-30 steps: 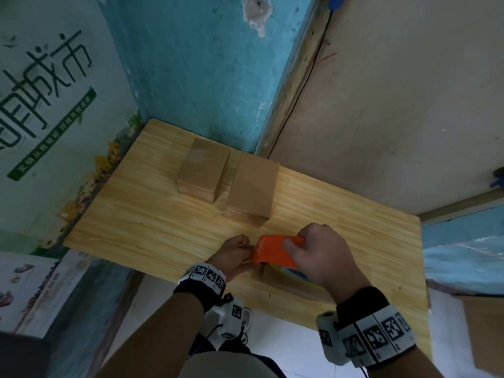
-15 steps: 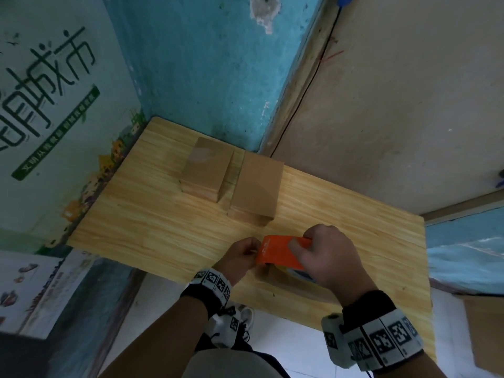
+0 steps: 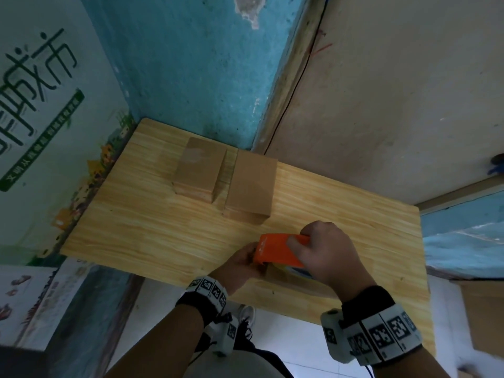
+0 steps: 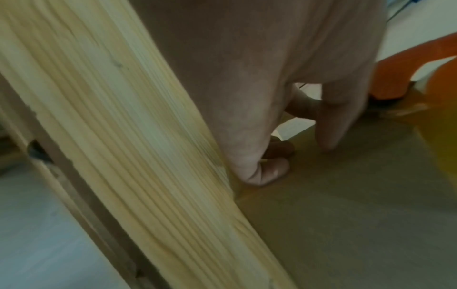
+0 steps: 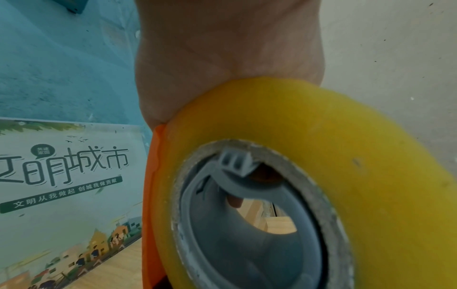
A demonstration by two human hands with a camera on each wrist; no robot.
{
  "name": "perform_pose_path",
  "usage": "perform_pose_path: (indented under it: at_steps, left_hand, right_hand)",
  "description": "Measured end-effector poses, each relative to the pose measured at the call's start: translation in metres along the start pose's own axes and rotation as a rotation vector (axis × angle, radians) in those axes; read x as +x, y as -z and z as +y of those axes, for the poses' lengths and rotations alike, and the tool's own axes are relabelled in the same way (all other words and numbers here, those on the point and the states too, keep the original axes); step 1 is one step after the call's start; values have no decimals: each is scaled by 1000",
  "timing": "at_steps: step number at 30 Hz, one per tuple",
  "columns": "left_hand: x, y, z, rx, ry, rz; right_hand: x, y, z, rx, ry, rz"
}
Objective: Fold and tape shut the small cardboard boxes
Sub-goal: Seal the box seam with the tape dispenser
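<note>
A small cardboard box lies near the table's front edge, mostly hidden under both hands; its brown top fills the left wrist view. My right hand grips an orange tape dispenser on top of that box. Its yellow tape roll sits right under the palm. My left hand holds the box's left end, one digit pressing on the top and the other fingers curled at the edge. Part of the orange dispenser shows just beyond it.
Two closed cardboard boxes stand side by side at the back of the wooden table, against the blue wall. A poster wall borders the table's left side. Another brown carton sits on the floor at right.
My left hand has tucked in closer under the dispenser's left end. The right hand and the dispenser have barely shifted.
</note>
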State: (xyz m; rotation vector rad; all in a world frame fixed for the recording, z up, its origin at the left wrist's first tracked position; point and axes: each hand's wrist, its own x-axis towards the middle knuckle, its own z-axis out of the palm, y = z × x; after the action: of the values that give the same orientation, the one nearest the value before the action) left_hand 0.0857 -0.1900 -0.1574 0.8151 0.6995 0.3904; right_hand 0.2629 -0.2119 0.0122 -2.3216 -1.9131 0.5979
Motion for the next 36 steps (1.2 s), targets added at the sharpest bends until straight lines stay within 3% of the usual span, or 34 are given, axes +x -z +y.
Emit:
perform_pose_path:
  at_steps: [2, 7, 16, 22, 28, 36]
  left_hand:
    - [-2, 2, 5, 81, -3, -95]
    - [4, 9, 13, 363, -32, -49]
    - [5, -3, 6, 286, -81, 1]
    - [7, -1, 5, 310, -143, -7]
    - [11, -4, 7, 416, -242, -6]
    - [11, -5, 6, 503, -290, 21]
  right_hand:
    - [0, 1, -1, 3, 1, -5]
    - [0, 4, -3, 6, 5, -18]
    - [1, 4, 0, -24, 26, -42]
    - [8, 15, -2, -170, 37, -256]
    - [21, 33, -4, -116, 37, -422]
    - [21, 50, 3, -36, -32, -488]
